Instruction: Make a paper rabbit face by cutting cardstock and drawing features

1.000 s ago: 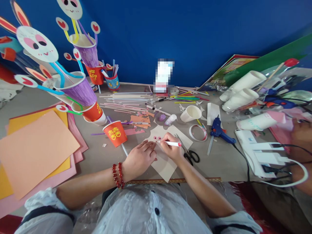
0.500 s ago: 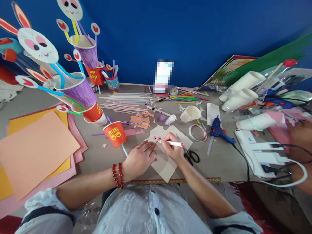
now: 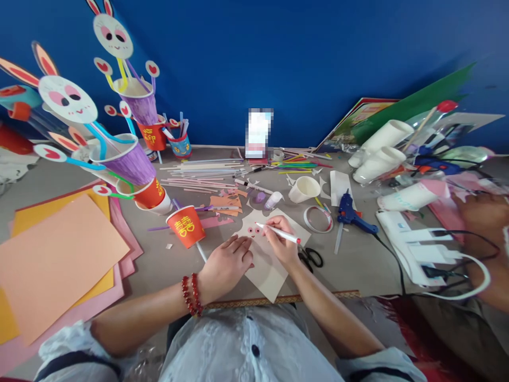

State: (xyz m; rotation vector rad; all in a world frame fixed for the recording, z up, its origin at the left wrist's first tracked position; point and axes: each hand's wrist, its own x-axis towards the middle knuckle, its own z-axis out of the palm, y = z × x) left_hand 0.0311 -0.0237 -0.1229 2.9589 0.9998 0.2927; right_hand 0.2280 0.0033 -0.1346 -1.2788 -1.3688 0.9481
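Note:
My right hand [image 3: 281,242] is closed on a white marker with a red cap [image 3: 278,232], its tip resting near two small pink eyes drawn on a cream paper sheet [image 3: 266,268]. My left hand [image 3: 226,263] lies on the sheet's left side, fingers curled loosely together, holding it down; a red bead bracelet is on that wrist. An orange paper cup [image 3: 186,226] on a straw lies just left of the sheet.
Black scissors [image 3: 310,258], a tape roll [image 3: 318,218], a blue glue gun [image 3: 350,215] and a white cup [image 3: 304,188] sit to the right. Coloured paper sheets [image 3: 51,254] lie left, bunny cup crafts [image 3: 119,154] behind. Another person's hand [image 3: 483,217] is at far right by a white power strip [image 3: 409,241].
The marker's rear end has tilted lower and my right hand has shifted slightly over the drawn face. The camera view has dipped a little. My left hand stays on the sheet.

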